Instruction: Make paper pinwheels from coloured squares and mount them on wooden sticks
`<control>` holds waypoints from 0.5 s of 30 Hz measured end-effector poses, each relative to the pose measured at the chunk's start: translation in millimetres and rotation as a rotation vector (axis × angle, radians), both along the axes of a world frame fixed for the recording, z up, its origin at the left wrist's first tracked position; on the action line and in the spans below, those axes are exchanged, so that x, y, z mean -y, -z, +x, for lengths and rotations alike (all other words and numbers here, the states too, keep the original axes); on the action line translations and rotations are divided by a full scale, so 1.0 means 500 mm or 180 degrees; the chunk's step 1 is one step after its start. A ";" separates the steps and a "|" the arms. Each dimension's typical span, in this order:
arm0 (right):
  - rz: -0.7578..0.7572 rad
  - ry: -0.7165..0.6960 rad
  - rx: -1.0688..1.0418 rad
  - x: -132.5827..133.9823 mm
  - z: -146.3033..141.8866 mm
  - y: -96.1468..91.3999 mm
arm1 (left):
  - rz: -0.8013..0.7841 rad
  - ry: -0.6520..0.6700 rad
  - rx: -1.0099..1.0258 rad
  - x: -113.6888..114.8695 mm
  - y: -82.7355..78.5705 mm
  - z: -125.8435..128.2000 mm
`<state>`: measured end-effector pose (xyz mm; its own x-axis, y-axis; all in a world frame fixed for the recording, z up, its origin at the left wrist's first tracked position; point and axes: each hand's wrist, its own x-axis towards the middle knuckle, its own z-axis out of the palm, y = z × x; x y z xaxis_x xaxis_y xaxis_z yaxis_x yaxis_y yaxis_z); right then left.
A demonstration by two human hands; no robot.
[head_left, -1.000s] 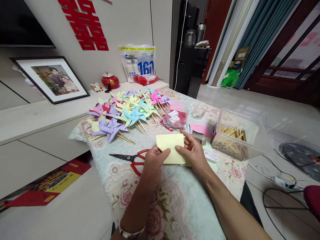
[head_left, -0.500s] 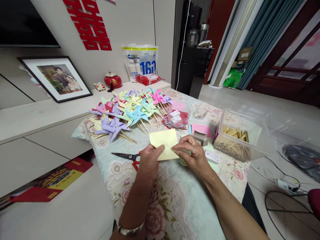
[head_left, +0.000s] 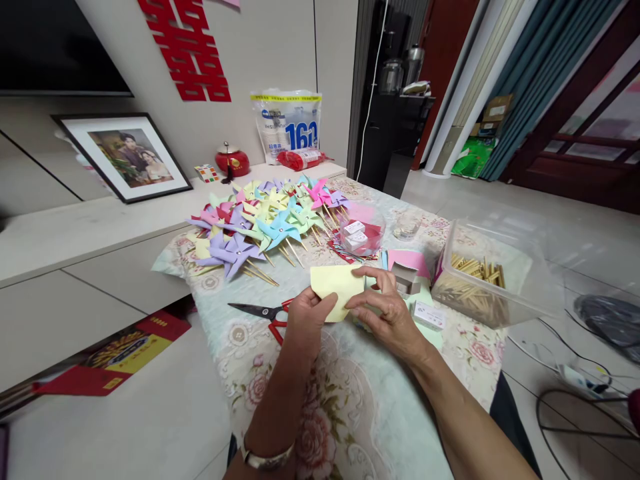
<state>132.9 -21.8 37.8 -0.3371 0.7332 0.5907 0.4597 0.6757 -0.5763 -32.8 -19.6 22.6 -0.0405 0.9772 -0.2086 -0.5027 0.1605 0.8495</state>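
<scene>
Both my hands hold a pale yellow paper square (head_left: 334, 284) just above the flowered tablecloth (head_left: 350, 400). My left hand (head_left: 309, 320) pinches its near left edge. My right hand (head_left: 387, 310) grips its right side, fingers curled over the paper. Red-handled scissors (head_left: 263, 313) lie on the cloth just left of my left hand. Behind the paper lies a heap of finished paper pinwheels (head_left: 260, 223) on wooden sticks, in purple, blue, yellow, green and pink.
A clear plastic box of wooden sticks (head_left: 475, 283) stands at the right. A small clear tub (head_left: 361, 233) with white packets, pink paper sheets (head_left: 405, 259), a small grey box (head_left: 406, 277) and a glass cup (head_left: 406, 228) sit beyond my right hand. Cables (head_left: 570, 373) lie on the floor at right.
The yellow sheet has been turned in my hands; it now looks narrower, with my right fingers curled over its right edge. The view has shifted slightly.
</scene>
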 end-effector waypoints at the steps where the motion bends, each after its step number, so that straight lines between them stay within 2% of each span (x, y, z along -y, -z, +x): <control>1: -0.0061 0.0026 0.0003 0.002 -0.001 -0.001 | 0.0003 0.0008 -0.0023 0.000 0.000 0.001; 5: -0.0282 0.0117 0.0035 0.006 -0.006 -0.005 | -0.0040 0.0038 -0.0112 0.001 -0.004 0.006; 15: -0.0462 0.0327 0.0003 0.007 -0.013 -0.001 | -0.0100 0.0141 -0.0347 0.011 -0.020 0.010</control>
